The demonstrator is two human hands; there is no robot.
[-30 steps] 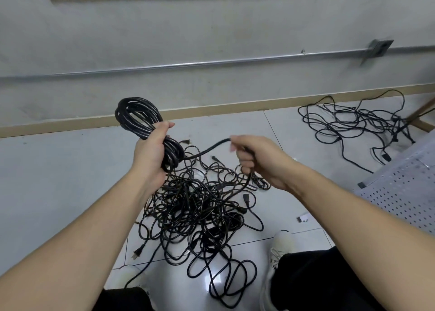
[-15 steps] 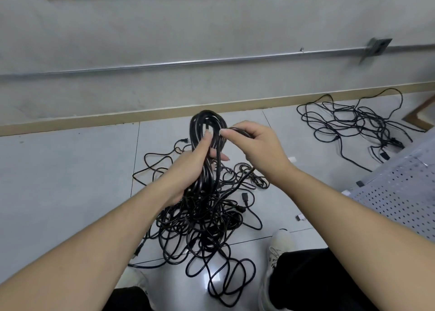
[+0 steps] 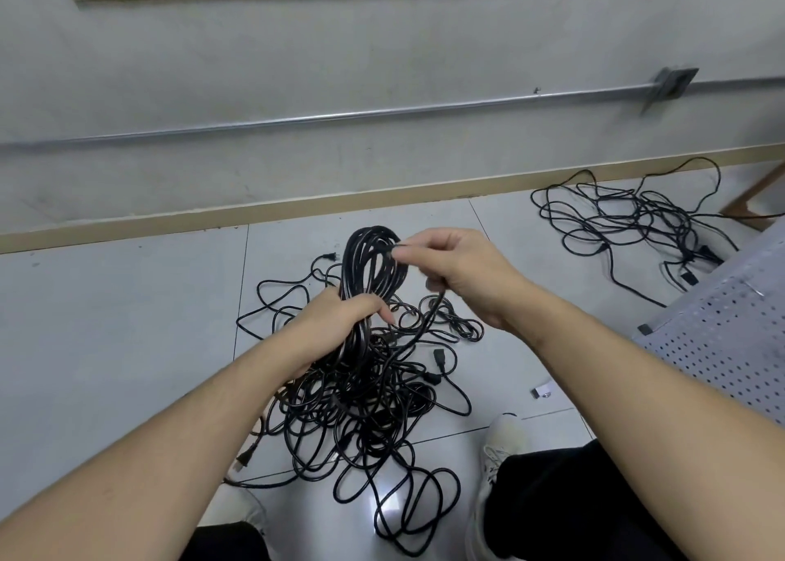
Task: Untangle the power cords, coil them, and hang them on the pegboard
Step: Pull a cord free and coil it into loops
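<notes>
Coiling a black cord
Your left hand (image 3: 340, 322) grips the coil (image 3: 374, 263); your right hand (image 3: 463, 271) pinches its loose end beside it

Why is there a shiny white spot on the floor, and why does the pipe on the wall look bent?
Head view: the spot is lamp glare on glossy floor tiles; the wide-angle lens bows the wall pipe; the right hand is slightly blurred.
</notes>
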